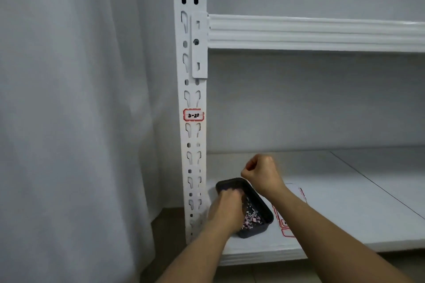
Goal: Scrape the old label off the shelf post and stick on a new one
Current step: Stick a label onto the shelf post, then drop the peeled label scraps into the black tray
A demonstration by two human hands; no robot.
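White shelf post upright, with a red-framed label stuck on its front, handwriting on it. Left hand down in a black tray of paper scraps on the lower shelf; fingers blurred, cannot tell. Right hand above the tray, fingers curled tight, thumb pressed to forefinger; anything pinched not visible. Label sheet just beside the tray.

We see a red-bordered white label with dark handwriting stuck flat, midway up the upright white slotted shelf post.
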